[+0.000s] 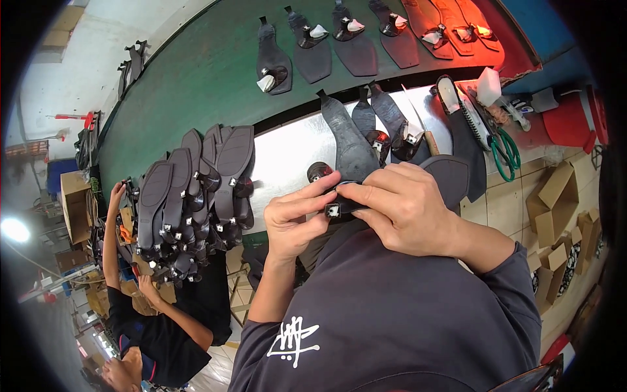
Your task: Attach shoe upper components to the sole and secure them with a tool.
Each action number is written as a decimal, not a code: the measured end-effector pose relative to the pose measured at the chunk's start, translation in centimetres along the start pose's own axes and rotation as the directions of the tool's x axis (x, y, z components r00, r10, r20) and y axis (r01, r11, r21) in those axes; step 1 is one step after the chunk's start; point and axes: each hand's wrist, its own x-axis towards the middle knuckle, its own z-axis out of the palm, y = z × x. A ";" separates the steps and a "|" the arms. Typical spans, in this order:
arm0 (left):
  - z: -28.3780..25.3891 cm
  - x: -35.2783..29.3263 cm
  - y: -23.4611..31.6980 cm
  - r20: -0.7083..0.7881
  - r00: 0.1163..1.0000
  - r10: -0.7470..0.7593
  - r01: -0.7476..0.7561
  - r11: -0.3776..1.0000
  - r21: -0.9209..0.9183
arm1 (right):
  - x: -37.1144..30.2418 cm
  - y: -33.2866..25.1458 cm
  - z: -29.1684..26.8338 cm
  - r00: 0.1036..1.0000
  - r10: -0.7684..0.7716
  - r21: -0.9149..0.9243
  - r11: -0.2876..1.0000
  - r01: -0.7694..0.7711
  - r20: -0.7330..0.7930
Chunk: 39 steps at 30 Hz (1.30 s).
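Close to my body, I hold a small black shoe heel between both hands; its squarish end with a pale mark faces up. My left hand grips it from the left with the fingers closed. My right hand is closed on its right side, thumb and fingertips pressed in, covering much of it. Just beyond my fingertips lies a long black shoe sole, and beside it a round dark heel piece. A wide dark sole shows partly behind my right hand.
On the pale worktop lie a wooden-handled awl and green-handled scissors. A green conveyor belt carries a row of soles, some under red light. Heeled soles are heaped at left, near a co-worker. Cardboard boxes stand at right.
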 end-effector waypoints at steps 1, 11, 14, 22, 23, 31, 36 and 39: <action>0.1 0.0 0.0 0.000 1.000 -0.001 0.001 1.000 -0.001 | 0.0 0.0 0.0 1.000 -0.006 -0.019 1.000 0.006 0.008; 1.4 -0.6 -0.6 -0.104 0.934 -0.342 0.301 0.909 -0.288 | -0.6 2.3 1.1 0.976 0.200 0.322 0.921 -0.219 0.090; 1.9 -0.4 0.2 -0.118 0.916 -0.384 0.345 0.903 -0.256 | -0.7 2.1 0.8 0.950 0.248 0.244 0.925 -0.290 0.188; 2.7 0.0 1.4 -0.191 0.872 -0.451 0.401 0.881 -0.253 | -0.6 2.0 1.3 0.991 0.116 0.142 0.982 -0.124 0.062; 2.8 0.1 1.6 -0.190 0.871 -0.453 0.402 0.880 -0.253 | -0.5 2.0 1.3 0.995 0.085 0.119 0.989 -0.090 0.044; 2.3 0.7 1.2 -0.202 0.855 -0.477 0.434 0.873 -0.222 | 0.1 3.2 0.5 0.991 -0.044 0.060 0.998 0.037 0.129; 1.4 1.3 0.3 -0.156 0.868 -0.471 0.436 0.875 -0.211 | -0.2 4.2 0.6 0.973 0.036 0.356 0.927 -0.118 0.228; 1.3 1.7 0.4 -0.139 0.855 -0.500 0.473 0.861 -0.190 | -0.5 4.2 0.9 0.974 0.070 0.341 0.929 -0.142 0.216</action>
